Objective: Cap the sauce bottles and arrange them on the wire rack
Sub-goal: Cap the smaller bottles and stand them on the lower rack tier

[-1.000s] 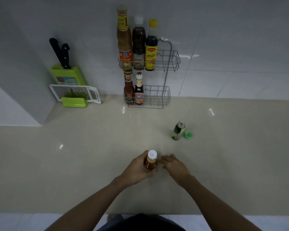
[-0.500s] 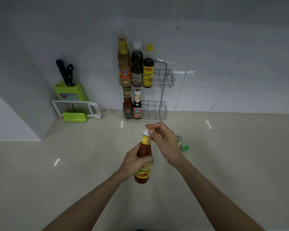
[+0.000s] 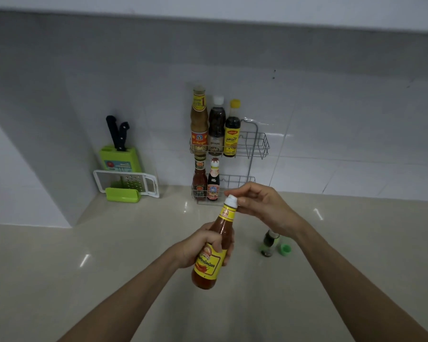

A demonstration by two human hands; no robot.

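1. Desk (image 3: 109,267): beige, glossy, bare under the arms.
2. Wire rack (image 3: 253,144) at back wall: three bottles on upper tier, two on lower, free space on right of both.
3. Chili sauce bottle (image 3: 211,253): held above desk, tilted, neck pointing away. Nearly full, so likely heavy at base; smooth body probably slippery. Best held at labelled waist.
4. Left hand (image 3: 200,245): fingers wrapped tight round bottle body.
5. Right hand (image 3: 262,206): fingertips pinching white cap (image 3: 231,201), probably tightening.
6. Small dark bottle (image 3: 268,243): upright on desk, uncapped; green cap (image 3: 285,249) just beside it.
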